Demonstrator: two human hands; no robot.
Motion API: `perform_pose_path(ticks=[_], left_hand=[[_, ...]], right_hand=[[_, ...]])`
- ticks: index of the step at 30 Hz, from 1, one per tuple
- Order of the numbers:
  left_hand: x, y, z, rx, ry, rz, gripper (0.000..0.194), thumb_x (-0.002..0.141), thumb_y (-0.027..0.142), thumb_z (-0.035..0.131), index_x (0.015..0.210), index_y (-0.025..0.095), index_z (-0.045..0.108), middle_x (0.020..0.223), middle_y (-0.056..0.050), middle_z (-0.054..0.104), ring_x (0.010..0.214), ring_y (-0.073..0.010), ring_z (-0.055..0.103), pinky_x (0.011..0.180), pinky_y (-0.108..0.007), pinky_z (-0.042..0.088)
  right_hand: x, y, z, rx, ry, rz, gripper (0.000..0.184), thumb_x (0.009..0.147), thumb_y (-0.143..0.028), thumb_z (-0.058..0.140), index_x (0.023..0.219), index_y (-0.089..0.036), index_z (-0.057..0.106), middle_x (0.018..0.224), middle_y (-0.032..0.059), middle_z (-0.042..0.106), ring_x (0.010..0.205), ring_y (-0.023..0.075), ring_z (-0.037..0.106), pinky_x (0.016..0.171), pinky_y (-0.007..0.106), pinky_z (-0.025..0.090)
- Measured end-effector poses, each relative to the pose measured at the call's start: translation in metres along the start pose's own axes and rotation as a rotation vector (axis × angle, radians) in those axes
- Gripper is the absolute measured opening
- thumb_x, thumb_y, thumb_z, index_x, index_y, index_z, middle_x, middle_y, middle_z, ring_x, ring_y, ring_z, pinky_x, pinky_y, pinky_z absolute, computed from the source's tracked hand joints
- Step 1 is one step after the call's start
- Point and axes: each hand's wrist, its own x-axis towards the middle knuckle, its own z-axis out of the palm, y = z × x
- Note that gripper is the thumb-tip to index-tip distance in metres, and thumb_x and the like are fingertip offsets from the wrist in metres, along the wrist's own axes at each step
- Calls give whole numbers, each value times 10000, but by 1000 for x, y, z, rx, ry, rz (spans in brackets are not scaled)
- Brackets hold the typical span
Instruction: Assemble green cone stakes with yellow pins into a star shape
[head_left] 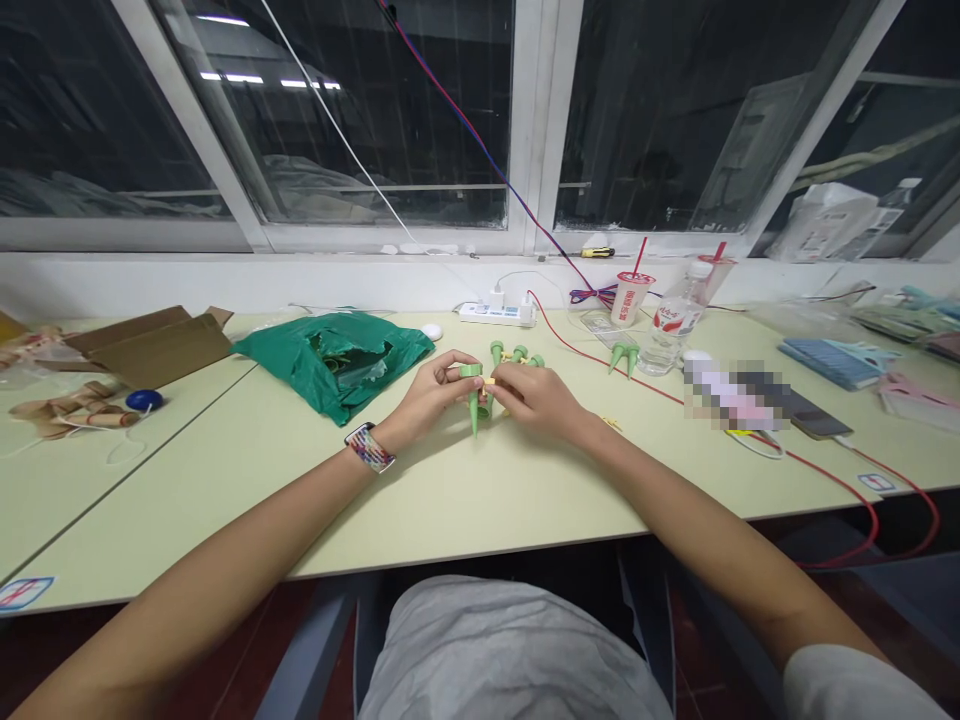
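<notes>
Between the thumb and fingers of my left hand (435, 395) is a green plastic spike (474, 412), with its round flat head up and its tip down. My right hand (541, 398) pinches a small yellow connector (489, 384) against the side of the spike. A pinkish part shows just behind the spike, partly hidden by the fingers. Beyond my right hand are several more green pieces (517, 353) with round heads, joined by yellow bits. Two green spikes (622, 358) stand together further right. Small yellow pieces (612, 424) lie near my right wrist.
A green plastic bag (337, 360) lies open at left, by a cardboard box (154, 345) and wooden pieces (67, 412). A power strip (496, 313) is at the back. Right are a cup (631, 300), a water bottle (670, 325), a phone (814, 415) and red cables.
</notes>
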Motion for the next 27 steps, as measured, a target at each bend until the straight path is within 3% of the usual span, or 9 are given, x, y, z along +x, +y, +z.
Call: perform_pose_path(ticks=[2,7,9,11,14,16,22,27], left_hand=[[0,2,0,18,-16,21,377,810,391,877,1042,201,649,800,-15,715,745,-200,736,748,-333,568],[-1,6,0,141,18,82,402,785,383,897,1045,202,650,843,-21,721,767,-201,741,755,-332,565],[-1,6,0,151,40,87,413,758,379,915,1026,202,656,848,-23,722,782,-206,744,753,-329,563],[-1,5,0,110,40,68,411,758,385,915,1025,208,656,831,-20,725,784,-208,745,749,-326,560],[-1,4,0,25,-2,2,386,786,399,893,1024,211,655,793,-10,715,763,-203,738,726,-317,551],[-1,3,0,0,-25,-14,373,800,395,884,1027,209,655,791,-8,712,757,-197,734,729,-315,550],[0,-1,-4,63,-28,69,380,823,392,880,1072,214,654,850,-23,734,771,-194,736,774,-329,565],[3,-4,-13,57,-8,60,326,865,434,836,1078,217,722,877,-31,704,819,-185,704,740,-300,579]], right_hand=[[1,0,1,110,-19,53,370,1076,-464,468,809,-224,556,732,7,609,677,163,531,664,291,361],[5,-2,13,599,-105,382,511,993,-667,531,712,-242,493,529,-50,488,482,143,460,516,274,376],[6,-4,16,648,-110,438,528,986,-688,518,700,-247,466,512,-51,485,454,141,448,492,274,370],[4,-6,16,508,-58,376,477,1015,-621,512,732,-239,489,560,-37,529,502,144,476,537,274,378],[1,-9,11,165,42,167,329,1046,-464,521,821,-225,542,720,2,624,638,154,521,633,285,362],[0,-9,9,90,43,98,290,1061,-413,503,849,-223,559,767,9,642,684,159,536,660,290,355],[2,-6,14,478,-12,282,401,1060,-516,504,784,-229,557,582,-54,543,517,132,513,581,269,408],[4,-3,15,591,27,341,462,996,-617,591,752,-229,535,579,-53,575,473,119,526,514,257,414]])
